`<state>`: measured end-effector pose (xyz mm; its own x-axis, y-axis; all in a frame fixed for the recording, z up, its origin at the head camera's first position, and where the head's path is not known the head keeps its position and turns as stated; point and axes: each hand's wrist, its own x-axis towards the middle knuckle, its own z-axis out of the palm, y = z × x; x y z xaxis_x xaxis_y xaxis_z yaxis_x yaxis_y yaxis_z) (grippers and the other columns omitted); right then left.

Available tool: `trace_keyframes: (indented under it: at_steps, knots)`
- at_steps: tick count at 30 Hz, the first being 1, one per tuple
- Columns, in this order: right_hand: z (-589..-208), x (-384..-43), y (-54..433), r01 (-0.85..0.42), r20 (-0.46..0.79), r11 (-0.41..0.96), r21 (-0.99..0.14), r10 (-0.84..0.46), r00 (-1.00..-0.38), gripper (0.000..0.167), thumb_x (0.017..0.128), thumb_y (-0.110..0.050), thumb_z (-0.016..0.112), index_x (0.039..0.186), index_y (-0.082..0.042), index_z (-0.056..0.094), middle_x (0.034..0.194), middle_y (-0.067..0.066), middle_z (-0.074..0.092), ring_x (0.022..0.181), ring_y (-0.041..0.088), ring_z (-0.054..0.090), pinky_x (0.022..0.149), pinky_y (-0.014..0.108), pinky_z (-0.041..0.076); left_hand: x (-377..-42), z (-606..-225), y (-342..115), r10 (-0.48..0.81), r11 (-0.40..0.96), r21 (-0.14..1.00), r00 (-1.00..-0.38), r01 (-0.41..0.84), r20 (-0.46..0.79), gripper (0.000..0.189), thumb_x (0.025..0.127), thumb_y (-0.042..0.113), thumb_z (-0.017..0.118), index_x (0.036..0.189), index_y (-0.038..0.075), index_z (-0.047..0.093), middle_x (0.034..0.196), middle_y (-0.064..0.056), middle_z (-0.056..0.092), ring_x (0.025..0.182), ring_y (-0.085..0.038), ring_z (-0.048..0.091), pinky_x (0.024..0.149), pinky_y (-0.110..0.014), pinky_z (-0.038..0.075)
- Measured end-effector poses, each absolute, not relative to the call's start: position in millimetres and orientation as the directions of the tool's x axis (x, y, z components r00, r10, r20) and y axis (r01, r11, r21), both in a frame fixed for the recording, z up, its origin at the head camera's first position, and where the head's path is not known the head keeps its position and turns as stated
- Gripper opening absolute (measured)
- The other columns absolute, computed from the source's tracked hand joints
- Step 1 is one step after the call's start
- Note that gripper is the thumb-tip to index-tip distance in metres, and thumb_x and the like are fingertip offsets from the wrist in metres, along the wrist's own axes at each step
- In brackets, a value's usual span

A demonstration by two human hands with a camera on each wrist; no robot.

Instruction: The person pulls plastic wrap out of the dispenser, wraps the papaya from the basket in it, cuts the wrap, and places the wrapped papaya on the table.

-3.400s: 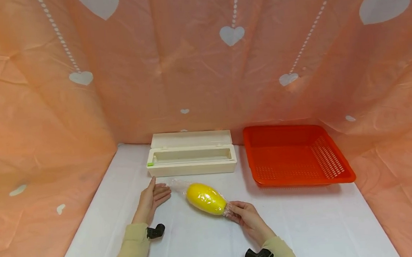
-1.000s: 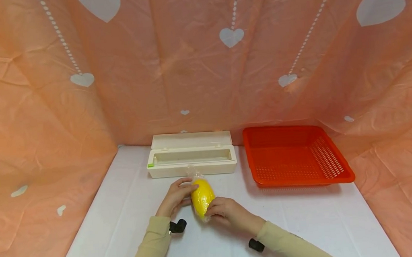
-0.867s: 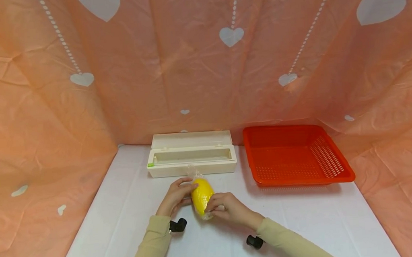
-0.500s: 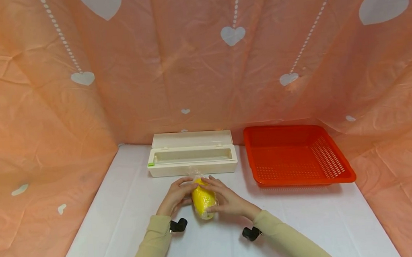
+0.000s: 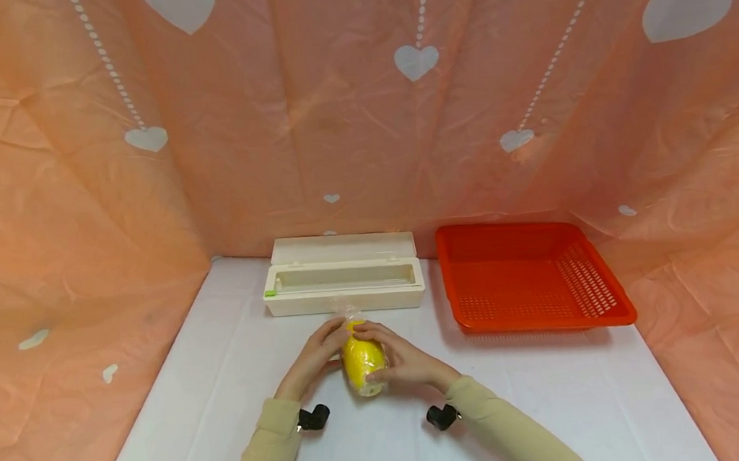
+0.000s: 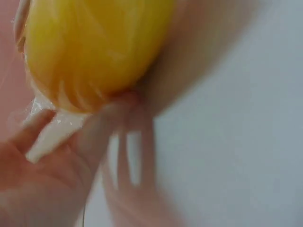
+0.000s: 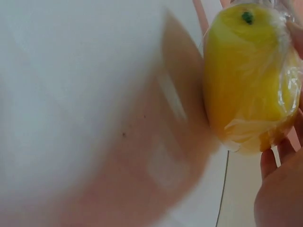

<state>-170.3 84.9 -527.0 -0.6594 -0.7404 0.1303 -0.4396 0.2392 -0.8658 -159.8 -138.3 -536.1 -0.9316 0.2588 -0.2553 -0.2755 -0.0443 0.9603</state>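
A yellow oval fruit wrapped in clear cling film stands between both hands in the head view. Its small green stem spot shows in the right wrist view on the wrapped fruit. My left hand holds it from the left, fingers at its far end, where loose film sticks up. From the right, my right hand spans it, thumb at the near end and fingertips at the far end. In the left wrist view the left hand has fingers against the fruit's lower end.
Behind the hands is a white cling film dispenser box, lid raised, with a green slider at its left end. A red perforated basket sits at the back right. White cloth covers the table, and an orange curtain surrounds it.
The fruit has turned from a diagonal to nearly lengthwise. My left hand has come from the loose film onto it, and my right has shifted from pinching the near end to spanning it.
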Motion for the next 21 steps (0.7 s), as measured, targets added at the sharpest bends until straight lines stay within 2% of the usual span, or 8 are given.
trace_keyframes:
  at_steps: [3, 6, 8, 10, 14, 21]
  knots:
    - [-528.2, -172.1, 85.4, -0.444, 0.134, 0.243, -0.862, -0.736, -0.663, 0.071, 0.081, -0.019, 0.078, 0.142, -0.017, 0.042, 0.153, -0.007, 0.027, 0.142, 0.014, 0.018, 0.113, 0.051, 0.018, -150.6, -536.1, -140.0, 0.375, -0.036, 0.984, -0.915, -0.175, -0.149, 0.091, 0.084, 0.013, 0.075, 0.153, 0.015, 0.016, 0.156, -0.019, 0.014, 0.139, -0.037, 0.023, 0.108, -0.050, 0.031]
    - [-530.6, -173.6, 86.8, -0.444, 0.143, 0.237, -0.864, -0.729, -0.669, 0.070, 0.080, -0.016, 0.078, 0.141, -0.016, 0.044, 0.152, -0.006, 0.029, 0.142, 0.013, 0.018, 0.113, 0.051, 0.017, -143.9, -537.1, -137.8, 0.438, -0.017, 0.996, -0.896, -0.091, -0.074, 0.118, 0.070, 0.000, 0.084, 0.155, 0.020, 0.004, 0.159, -0.014, 0.000, 0.143, -0.034, 0.004, 0.111, -0.050, 0.020]
    - [-532.0, -174.0, 87.6, -0.440, 0.144, 0.238, -0.866, -0.724, -0.675, 0.070, 0.080, -0.016, 0.079, 0.141, -0.016, 0.044, 0.153, -0.005, 0.028, 0.142, 0.013, 0.018, 0.113, 0.053, 0.016, -141.5, -537.2, -135.0, 0.443, 0.004, 0.999, -0.895, -0.053, -0.049, 0.124, 0.066, 0.000, 0.087, 0.155, 0.021, 0.003, 0.159, -0.011, -0.002, 0.144, -0.032, 0.002, 0.111, -0.048, 0.020]
    - [-532.6, -174.5, 88.2, -0.432, 0.141, 0.237, -0.870, -0.721, -0.679, 0.071, 0.080, -0.018, 0.079, 0.142, -0.016, 0.044, 0.153, -0.005, 0.028, 0.142, 0.014, 0.018, 0.112, 0.055, 0.015, -141.2, -537.8, -132.5, 0.425, 0.029, 0.999, -0.904, -0.033, -0.042, 0.125, 0.064, 0.001, 0.088, 0.155, 0.022, 0.004, 0.159, -0.010, 0.000, 0.144, -0.031, 0.006, 0.110, -0.047, 0.023]
    - [-531.8, -176.8, 91.1, -0.416, 0.132, 0.219, -0.883, -0.735, -0.665, 0.073, 0.081, -0.019, 0.078, 0.144, -0.016, 0.042, 0.154, -0.006, 0.026, 0.142, 0.014, 0.018, 0.112, 0.056, 0.015, -142.5, -539.4, -131.5, 0.408, 0.018, 0.999, -0.912, -0.033, -0.038, 0.121, 0.067, 0.001, 0.086, 0.155, 0.020, 0.005, 0.159, -0.010, -0.001, 0.143, -0.031, 0.009, 0.109, -0.049, 0.025]
    - [-533.6, -181.2, 94.9, -0.427, 0.156, 0.181, -0.886, -0.752, -0.640, 0.068, 0.084, -0.014, 0.074, 0.144, -0.013, 0.042, 0.154, -0.003, 0.028, 0.142, 0.017, 0.019, 0.113, 0.055, 0.015, -143.4, -539.6, -132.5, 0.413, 0.023, 0.998, -0.909, -0.051, -0.056, 0.116, 0.072, 0.005, 0.084, 0.155, 0.019, 0.003, 0.159, -0.013, -0.001, 0.144, -0.033, 0.004, 0.110, -0.054, 0.019]
